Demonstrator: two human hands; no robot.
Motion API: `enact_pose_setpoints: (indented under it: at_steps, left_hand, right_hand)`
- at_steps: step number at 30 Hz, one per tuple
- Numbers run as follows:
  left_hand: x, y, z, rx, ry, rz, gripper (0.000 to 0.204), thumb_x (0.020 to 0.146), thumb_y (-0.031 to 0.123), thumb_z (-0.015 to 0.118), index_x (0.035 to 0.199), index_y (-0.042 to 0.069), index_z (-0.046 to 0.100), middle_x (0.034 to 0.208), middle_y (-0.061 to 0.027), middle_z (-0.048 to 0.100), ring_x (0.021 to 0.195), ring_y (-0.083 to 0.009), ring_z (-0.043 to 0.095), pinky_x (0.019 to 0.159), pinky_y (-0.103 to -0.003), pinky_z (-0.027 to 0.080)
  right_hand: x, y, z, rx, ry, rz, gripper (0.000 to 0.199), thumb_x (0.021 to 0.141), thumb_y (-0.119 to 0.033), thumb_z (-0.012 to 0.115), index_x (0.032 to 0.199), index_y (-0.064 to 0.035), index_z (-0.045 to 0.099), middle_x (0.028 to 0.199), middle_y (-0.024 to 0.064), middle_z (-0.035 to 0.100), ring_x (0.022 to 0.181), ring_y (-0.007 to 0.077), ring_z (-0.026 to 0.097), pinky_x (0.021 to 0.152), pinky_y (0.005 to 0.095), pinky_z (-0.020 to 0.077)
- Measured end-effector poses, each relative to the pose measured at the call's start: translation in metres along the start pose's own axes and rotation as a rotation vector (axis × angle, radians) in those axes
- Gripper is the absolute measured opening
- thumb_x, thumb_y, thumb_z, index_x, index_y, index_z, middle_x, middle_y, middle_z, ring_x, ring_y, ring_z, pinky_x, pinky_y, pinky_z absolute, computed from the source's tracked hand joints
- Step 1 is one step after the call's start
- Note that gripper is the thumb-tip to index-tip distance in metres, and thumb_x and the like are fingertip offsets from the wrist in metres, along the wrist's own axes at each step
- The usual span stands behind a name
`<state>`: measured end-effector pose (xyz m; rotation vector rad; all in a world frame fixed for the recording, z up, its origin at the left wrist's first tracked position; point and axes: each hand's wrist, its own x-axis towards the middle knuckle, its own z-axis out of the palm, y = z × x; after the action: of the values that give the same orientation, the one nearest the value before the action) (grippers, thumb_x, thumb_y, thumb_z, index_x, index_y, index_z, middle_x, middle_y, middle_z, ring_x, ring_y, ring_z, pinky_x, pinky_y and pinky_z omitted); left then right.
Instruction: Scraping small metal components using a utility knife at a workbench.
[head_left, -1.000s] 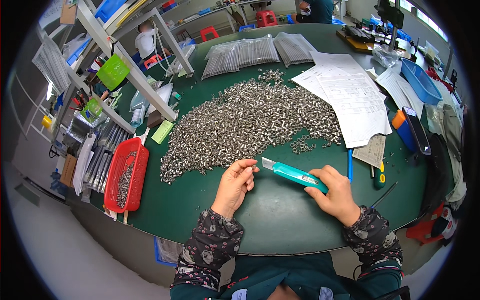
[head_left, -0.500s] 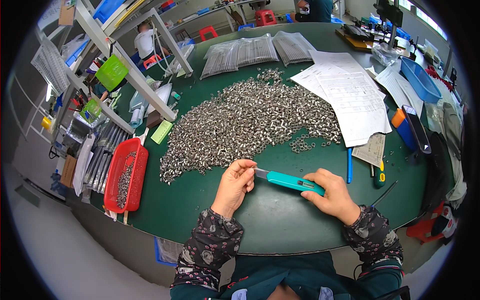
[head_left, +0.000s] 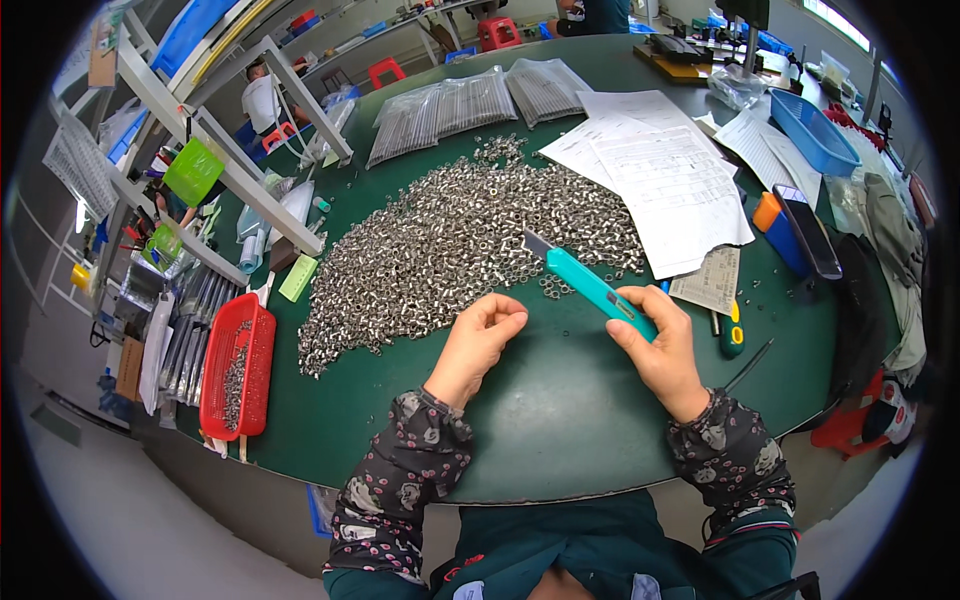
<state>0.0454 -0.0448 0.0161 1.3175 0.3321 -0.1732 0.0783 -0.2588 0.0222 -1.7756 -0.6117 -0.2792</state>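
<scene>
— Cutter (head_left: 590,285): how many, and what does it look like?

— Just one. It is long and thin, teal, with a short grey blade poking out at the far end. The right hand (head_left: 655,345) holds it up over the green counter (head_left: 560,420), fingers (head_left: 630,338) wrapped tight around the near end. The blade points at the heap.

— And the left hand (head_left: 475,345)?

— It is curled up, fingers (head_left: 500,312) pinched together. I cannot tell if something tiny is in them. It sits just beside the near edge of the heap.

— What heap?

— One big pile of little silver metal bits (head_left: 460,235), too many to count, spread across the middle of the counter.

— Anything else?

— One red basket (head_left: 240,365) at the left with more silver bits in it. One small yellow and green tool (head_left: 733,330) lies to the right. Farther off lie white papers (head_left: 660,175), one orange and blue box (head_left: 785,225), a blue tray (head_left: 815,135), and three clear bags (head_left: 480,100) of thin parts at the back.
</scene>
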Motion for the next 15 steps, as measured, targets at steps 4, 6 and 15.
enact_pose_setpoints:
  at_steps: [4,6,15]
  left_hand:
    - [0.031,-0.009,0.011,0.583,0.059,0.298,0.013,0.07,0.011,0.063,0.08,0.004,0.059,0.06,0.0035,0.042,0.055,-0.0078,0.044,0.049,-0.023,0.035]
    - [0.04,-0.009,0.02,1.009,0.216,0.467,0.017,0.066,0.01,0.064,0.081,0.005,0.058,0.061,-0.0007,0.046,0.056,-0.0135,0.046,0.052,-0.028,0.038]
    - [0.056,-0.021,0.026,1.154,0.27,0.593,0.017,0.065,0.01,0.065,0.076,0.004,0.055,0.063,-0.0068,0.047,0.055,-0.02,0.047,0.054,-0.031,0.04]
  right_hand:
    - [-0.001,-0.001,0.002,0.012,0.0,-0.055,0.025,0.069,-0.013,0.065,0.088,0.0007,0.056,0.071,0.0096,0.052,0.063,0.0203,0.051,0.057,0.0276,0.0399]
    - [-0.001,0.0,0.001,0.011,0.007,-0.053,0.025,0.069,-0.013,0.065,0.088,0.0006,0.056,0.07,0.0097,0.052,0.063,0.0205,0.051,0.057,0.0277,0.0399]
    - [0.001,-0.005,-0.002,0.037,0.011,-0.055,0.025,0.069,-0.013,0.065,0.088,-0.0005,0.056,0.071,0.0093,0.052,0.062,0.0204,0.051,0.055,0.0276,0.0402]
